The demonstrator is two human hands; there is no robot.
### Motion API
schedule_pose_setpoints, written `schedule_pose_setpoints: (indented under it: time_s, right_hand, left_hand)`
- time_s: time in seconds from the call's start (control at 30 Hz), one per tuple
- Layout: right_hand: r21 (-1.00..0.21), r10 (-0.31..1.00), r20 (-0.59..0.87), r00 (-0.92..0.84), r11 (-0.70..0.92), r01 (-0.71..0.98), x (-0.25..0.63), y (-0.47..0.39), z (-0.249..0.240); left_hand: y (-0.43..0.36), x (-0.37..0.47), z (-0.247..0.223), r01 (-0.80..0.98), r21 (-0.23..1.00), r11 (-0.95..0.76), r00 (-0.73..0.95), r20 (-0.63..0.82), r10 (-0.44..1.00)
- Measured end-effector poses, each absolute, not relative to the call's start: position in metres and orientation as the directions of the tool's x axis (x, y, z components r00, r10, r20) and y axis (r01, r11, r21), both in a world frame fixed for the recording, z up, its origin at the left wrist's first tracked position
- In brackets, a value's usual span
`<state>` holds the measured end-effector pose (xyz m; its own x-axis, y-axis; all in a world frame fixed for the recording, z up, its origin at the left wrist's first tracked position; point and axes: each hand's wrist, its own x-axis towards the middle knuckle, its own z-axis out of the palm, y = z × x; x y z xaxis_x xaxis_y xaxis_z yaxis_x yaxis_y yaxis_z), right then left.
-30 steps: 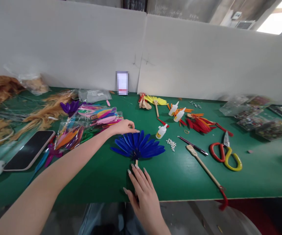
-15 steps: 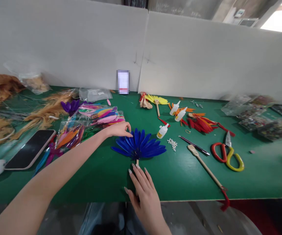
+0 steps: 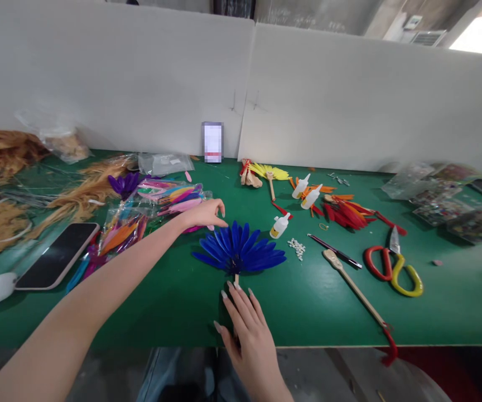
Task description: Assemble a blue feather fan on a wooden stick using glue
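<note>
A fan of blue feathers [image 3: 241, 248] lies spread on the green table, its short wooden handle [image 3: 236, 279] pointing toward me. My right hand [image 3: 247, 329] rests over that handle with fingers stretched out flat, hiding its lower part. At the upper left feather tips, my left hand [image 3: 208, 215] hovers with thumb and forefinger curved and a gap between them. The thumb is close to one tip; whether it touches I cannot tell. A small white glue bottle [image 3: 280, 225] stands just right of the feathers, beside a little pile of white beads [image 3: 297, 249].
Right of the fan lie dark tweezers [image 3: 335, 251], a bare wooden stick with red tassel [image 3: 356, 287] and red-and-yellow-handled scissors [image 3: 394, 271]. Yellow [image 3: 270, 171] and red feather fans [image 3: 347, 212] lie behind. Bagged coloured feathers [image 3: 174, 198] and a phone [image 3: 59, 257] are at left.
My left hand has lifted slightly off the upper left feathers, its thumb moving away from them. My right hand keeps its place on the handle. The view has shifted a little.
</note>
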<state>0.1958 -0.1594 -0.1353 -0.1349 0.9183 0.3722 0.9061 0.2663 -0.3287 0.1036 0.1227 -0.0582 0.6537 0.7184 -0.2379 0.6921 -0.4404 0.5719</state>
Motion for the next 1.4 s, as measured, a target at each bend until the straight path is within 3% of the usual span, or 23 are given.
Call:
schedule_pose_setpoints:
  time_s: [0.17, 0.4, 0.6, 0.73, 1.07, 1.4]
  right_hand:
    - [-0.342, 0.919, 0.373, -0.130, 0.266, 0.901, 0.196, -0.160, -0.135]
    - [-0.342, 0.920, 0.367, -0.134, 0.268, 0.901, 0.196, -0.159, -0.133]
    - [-0.358, 0.922, 0.369, -0.118, 0.258, 0.897, 0.196, -0.159, -0.133]
    - [-0.356, 0.924, 0.360, -0.127, 0.262, 0.897, 0.196, -0.159, -0.134]
    - [-0.320, 0.924, 0.354, -0.144, 0.265, 0.910, 0.196, -0.159, -0.134]
    - [-0.325, 0.924, 0.357, -0.137, 0.261, 0.909, 0.196, -0.159, -0.134]
  left_hand:
    - [0.113, 0.114, -0.068, 0.677, 0.585, -0.447, 0.679, -0.262, 0.685]
    - [0.132, 0.102, -0.048, 0.697, 0.614, -0.370, 0.584, -0.187, 0.790]
    - [0.111, 0.114, -0.056, 0.630, 0.638, -0.442, 0.690, -0.200, 0.696]
    - [0.102, 0.125, -0.067, 0.640, 0.622, -0.450, 0.666, -0.158, 0.729]
    - [0.108, 0.122, -0.069, 0.615, 0.675, -0.407, 0.705, -0.239, 0.668]
    - [0.111, 0.117, -0.076, 0.599, 0.659, -0.456, 0.686, -0.127, 0.717]
